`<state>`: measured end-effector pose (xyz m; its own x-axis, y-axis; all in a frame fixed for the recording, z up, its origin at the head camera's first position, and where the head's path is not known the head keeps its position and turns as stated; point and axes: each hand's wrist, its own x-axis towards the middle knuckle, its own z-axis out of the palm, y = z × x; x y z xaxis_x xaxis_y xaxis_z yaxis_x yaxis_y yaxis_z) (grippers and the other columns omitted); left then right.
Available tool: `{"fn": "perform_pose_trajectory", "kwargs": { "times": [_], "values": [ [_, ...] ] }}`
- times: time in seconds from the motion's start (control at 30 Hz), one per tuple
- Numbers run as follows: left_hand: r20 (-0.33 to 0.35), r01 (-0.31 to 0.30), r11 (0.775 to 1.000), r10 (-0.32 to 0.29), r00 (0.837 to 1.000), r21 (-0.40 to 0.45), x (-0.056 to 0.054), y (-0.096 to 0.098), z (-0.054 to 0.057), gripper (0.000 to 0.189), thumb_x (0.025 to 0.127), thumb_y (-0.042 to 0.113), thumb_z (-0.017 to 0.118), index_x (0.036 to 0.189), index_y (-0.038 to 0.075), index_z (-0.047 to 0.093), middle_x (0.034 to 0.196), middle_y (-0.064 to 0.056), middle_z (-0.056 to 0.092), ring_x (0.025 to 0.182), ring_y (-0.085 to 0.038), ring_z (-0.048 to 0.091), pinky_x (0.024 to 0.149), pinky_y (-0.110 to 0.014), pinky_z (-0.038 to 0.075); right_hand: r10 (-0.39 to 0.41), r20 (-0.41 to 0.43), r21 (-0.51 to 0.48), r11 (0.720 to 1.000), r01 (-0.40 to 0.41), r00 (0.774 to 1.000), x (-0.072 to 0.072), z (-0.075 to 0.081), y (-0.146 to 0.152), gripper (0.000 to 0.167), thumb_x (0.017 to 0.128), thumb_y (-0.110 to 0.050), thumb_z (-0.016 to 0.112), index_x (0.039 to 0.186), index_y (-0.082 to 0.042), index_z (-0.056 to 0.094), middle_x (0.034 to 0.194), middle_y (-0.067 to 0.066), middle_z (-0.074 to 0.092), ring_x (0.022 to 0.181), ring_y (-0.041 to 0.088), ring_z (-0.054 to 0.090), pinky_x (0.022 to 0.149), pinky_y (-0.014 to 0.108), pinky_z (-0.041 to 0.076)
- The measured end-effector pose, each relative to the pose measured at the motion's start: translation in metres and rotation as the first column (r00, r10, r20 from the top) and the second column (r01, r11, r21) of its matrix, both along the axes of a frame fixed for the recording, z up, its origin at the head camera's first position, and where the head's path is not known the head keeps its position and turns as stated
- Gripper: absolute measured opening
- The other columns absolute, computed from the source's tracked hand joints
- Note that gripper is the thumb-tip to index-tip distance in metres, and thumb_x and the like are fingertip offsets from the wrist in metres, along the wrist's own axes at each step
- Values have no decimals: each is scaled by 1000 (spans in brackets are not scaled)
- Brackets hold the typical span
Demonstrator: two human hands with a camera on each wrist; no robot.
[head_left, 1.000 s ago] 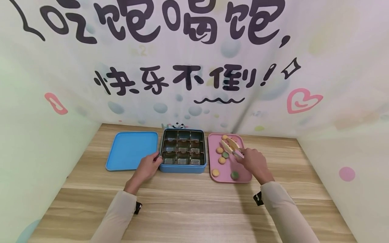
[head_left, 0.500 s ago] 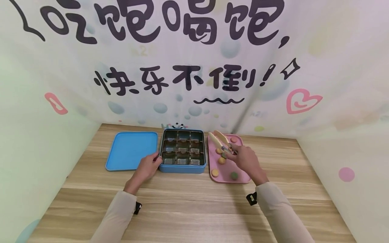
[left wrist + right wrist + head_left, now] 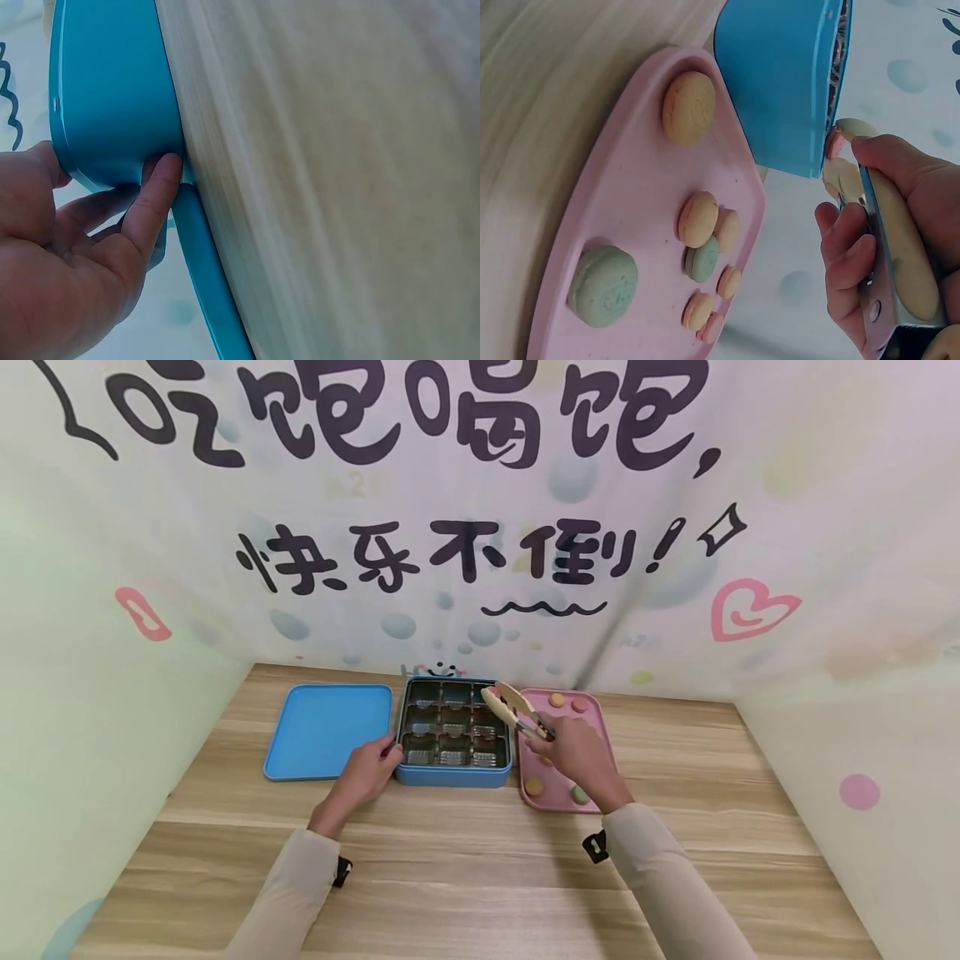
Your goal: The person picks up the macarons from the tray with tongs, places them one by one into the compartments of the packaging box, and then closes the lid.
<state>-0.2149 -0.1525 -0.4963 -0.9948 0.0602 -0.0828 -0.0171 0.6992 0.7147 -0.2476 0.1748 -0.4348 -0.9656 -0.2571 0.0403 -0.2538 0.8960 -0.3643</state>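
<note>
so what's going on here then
A person is working with macarons at a table. Their right hand grips a pair of tongs, whose tips hold what looks like a pink macaron over the far right part of a blue box with a nine-compartment insert. The left hand holds the box by its near left corner. More macarons lie on the pink tray to the right, and a blue lid lies to the left.
</note>
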Motion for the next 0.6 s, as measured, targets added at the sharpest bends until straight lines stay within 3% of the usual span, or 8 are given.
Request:
{"fn": "perform_pose_trajectory", "kwargs": {
  "times": [0.1,0.17,0.4,0.47,0.6],
  "values": [
    [7,-1,1000,1,1000,6,-1,0,-2,57,101,26,44,148,-5,40,113,-21,64,86,-27,52,77,-38,43,11,5,0,1000,-11,1000,0,-1,-1,22,90,-33,73,100,-14,68,59,-3,51,50,13,47,48,26,34],
    [9,-3,1000,3,1000,6,-2,0,-2,57,101,26,45,148,-5,40,109,-19,64,85,-27,52,77,-37,43,13,8,-2,1000,-13,1000,1,-2,-2,20,90,-33,73,91,-15,64,58,-3,50,50,12,47,48,26,34],
    [9,-7,1000,7,1000,6,-1,0,-2,56,101,26,45,148,-5,40,95,-15,61,82,-26,50,74,-37,41,28,-37,13,1000,-27,999,0,-4,-1,21,89,-32,74,90,-14,63,59,-3,47,51,13,44,48,26,33],
    [4,-7,1000,7,1000,4,-1,-1,-2,56,101,27,45,148,-5,41,101,-18,64,84,-27,51,76,-38,42,25,-32,5,1000,-25,999,0,-4,0,21,89,-31,74,92,-13,64,59,-3,48,51,14,44,49,27,33],
    [-8,-4,1000,4,1000,1,-1,-1,-3,57,101,27,45,147,-6,41,130,-25,60,94,-30,52,82,-41,43,-9,-20,-9,1000,9,1000,0,-6,4,24,89,-31,74,102,-11,68,59,-2,47,52,14,43,49,27,32]
  ]
}}
